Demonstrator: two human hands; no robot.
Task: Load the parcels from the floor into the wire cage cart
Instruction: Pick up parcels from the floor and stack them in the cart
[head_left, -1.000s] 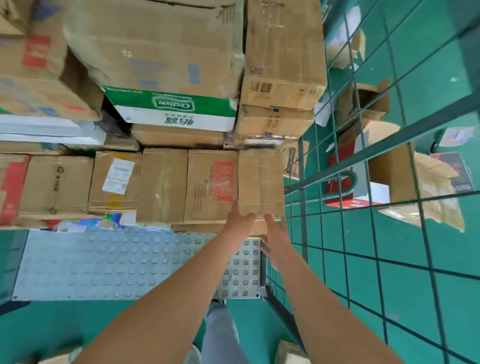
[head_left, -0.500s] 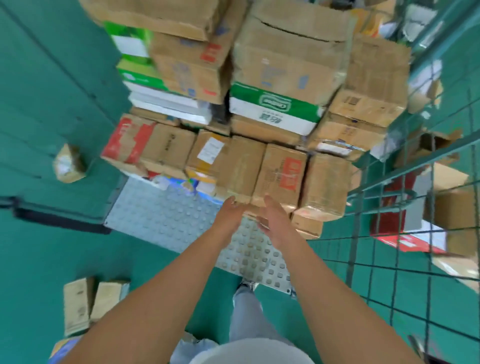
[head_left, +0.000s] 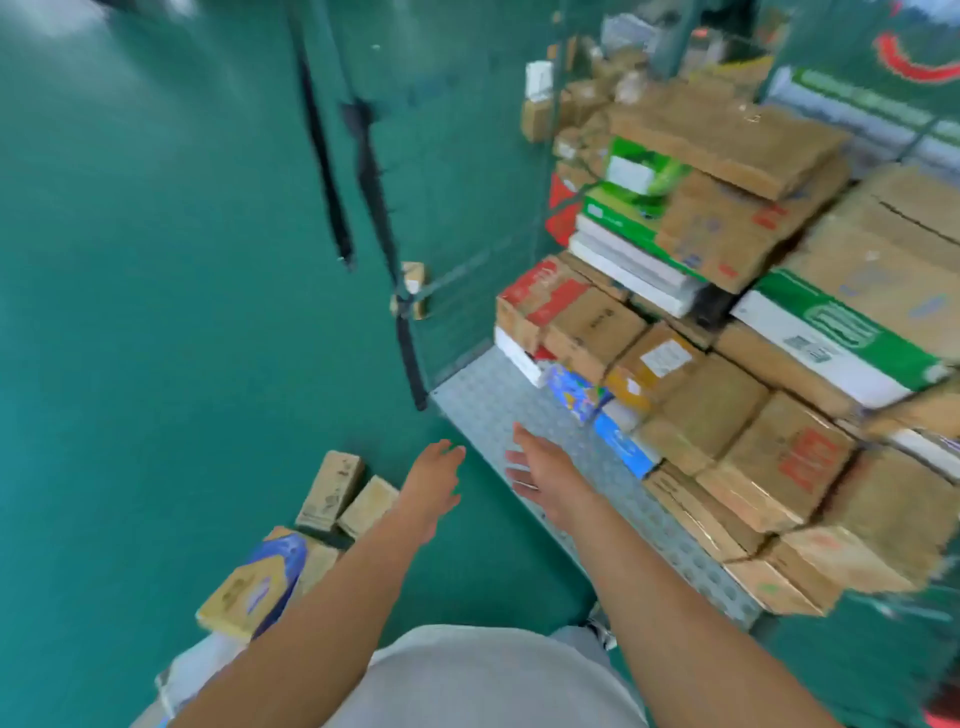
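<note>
Left hand: lower centre of the frame, fingers loose and extended, holding nothing; it hangs over the green floor near the cart's edge.
Right hand: just right of the left, fingers spread, empty, above the near edge of the studded cart deck.
Parcels on the floor: two small brown cartons lie side by side, lower left of centre; a blue-and-tan packet lies below them, lower left.
Wire cage cart: right half of the frame; stacked cartons fill it from centre right to the upper right, bare deck strip in front.
Step in hand: judged between loads, both hands free, view facing the floor items.
Next move calls for: bending to the lower left, gripping one small carton, then setting it on the bare deck strip.
Caution: frame is blurred; labels unreadable.
</note>
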